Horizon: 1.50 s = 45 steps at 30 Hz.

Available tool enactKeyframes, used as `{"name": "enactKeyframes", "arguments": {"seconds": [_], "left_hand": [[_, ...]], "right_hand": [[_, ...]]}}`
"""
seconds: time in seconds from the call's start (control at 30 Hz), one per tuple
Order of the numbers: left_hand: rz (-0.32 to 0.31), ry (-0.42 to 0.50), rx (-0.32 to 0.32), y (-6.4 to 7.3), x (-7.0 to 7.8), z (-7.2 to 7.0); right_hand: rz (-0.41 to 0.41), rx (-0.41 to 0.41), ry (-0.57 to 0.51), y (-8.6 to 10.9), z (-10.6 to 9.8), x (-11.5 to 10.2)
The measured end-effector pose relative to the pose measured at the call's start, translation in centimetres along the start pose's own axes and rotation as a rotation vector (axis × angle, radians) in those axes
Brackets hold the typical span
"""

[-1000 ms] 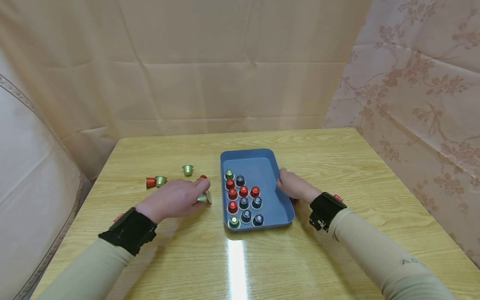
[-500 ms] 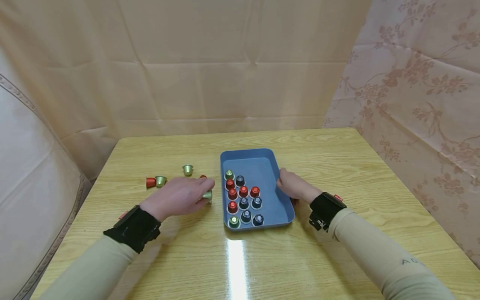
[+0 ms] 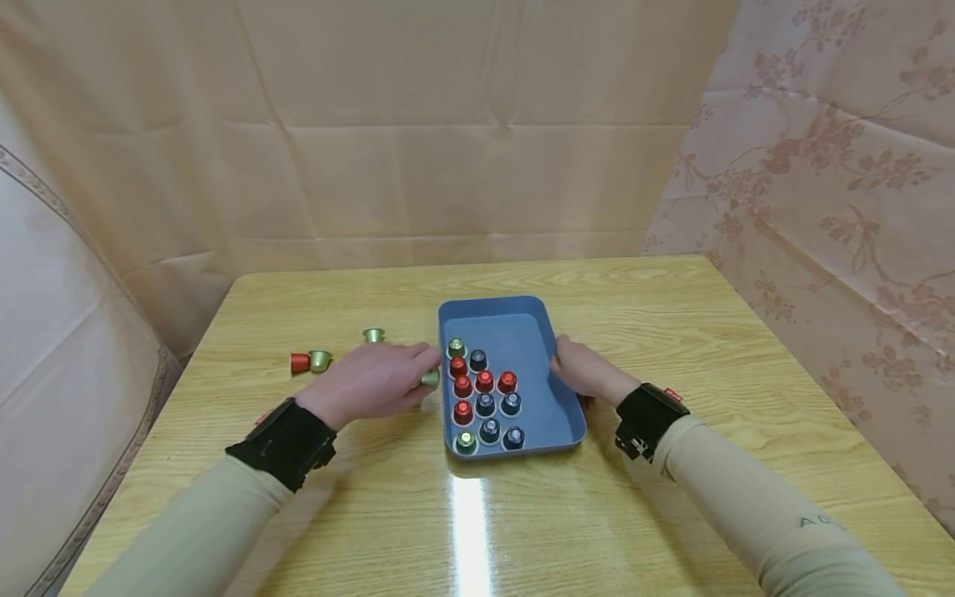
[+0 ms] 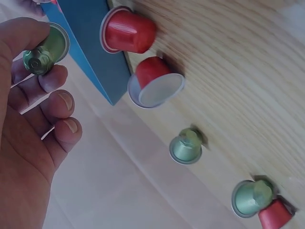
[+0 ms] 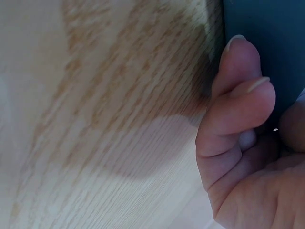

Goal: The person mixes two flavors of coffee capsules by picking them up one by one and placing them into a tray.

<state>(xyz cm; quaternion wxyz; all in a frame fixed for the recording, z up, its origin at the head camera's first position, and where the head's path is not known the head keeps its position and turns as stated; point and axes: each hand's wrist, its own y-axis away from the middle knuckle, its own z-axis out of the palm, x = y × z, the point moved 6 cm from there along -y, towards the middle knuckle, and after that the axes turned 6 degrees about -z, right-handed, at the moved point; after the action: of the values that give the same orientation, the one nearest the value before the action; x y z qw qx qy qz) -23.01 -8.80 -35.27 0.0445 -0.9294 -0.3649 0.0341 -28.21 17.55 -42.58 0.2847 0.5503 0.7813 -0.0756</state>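
The left hand point(image 3: 376, 380) had brought its pinched metallic-green cuplike capsule point(image 4: 52, 46) to the left edge of the blue rectangular tray point(image 3: 539, 406), not yet inside; the right hand point(image 3: 585, 366) apparently gripped the right edge.

Cannot see, in head view, two red pods point(image 4: 126, 31) behind left hand point(image 3: 373, 381); cannot fully read lettering point(image 3: 815, 521) on right sleeve point(image 3: 761, 489).

A left hand point(image 4: 24, 148) pinches a green capsule point(image 4: 55, 45) near a blue tray point(image 4: 95, 52); on the wood-grain table point(image 4: 233, 86) lie two red capsules point(image 4: 131, 32) (one showing its pale lid point(image 4: 163, 89)), a lone green capsule point(image 4: 186, 149), and a green-and-red pair point(image 4: 250, 198) side by side
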Motion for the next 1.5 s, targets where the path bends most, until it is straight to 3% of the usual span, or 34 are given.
{"name": "enactKeyframes", "arguments": {"seconds": [0.27, 0.5, 1.0, 1.5], "left_hand": [[0.013, -0.009, -0.018, -1.3, 0.8, -0.1], [0.047, 0.007, 0.020, -2.3, 1.4, -0.3], [0.061, 0.049, 0.031, -5.6, 3.0, -0.1], [0.019, 0.061, -0.022, -8.3, 2.5, 1.3]], "right_hand": [[-0.016, 0.009, 0.009, 0.1, 0.0, -0.2], [-0.018, 0.012, 0.009, 0.1, -0.1, -0.2], [-0.021, -0.004, 0.008, 0.1, 0.0, -0.2], [-0.022, 0.000, 0.007, 0.0, 0.0, -0.2]]}}
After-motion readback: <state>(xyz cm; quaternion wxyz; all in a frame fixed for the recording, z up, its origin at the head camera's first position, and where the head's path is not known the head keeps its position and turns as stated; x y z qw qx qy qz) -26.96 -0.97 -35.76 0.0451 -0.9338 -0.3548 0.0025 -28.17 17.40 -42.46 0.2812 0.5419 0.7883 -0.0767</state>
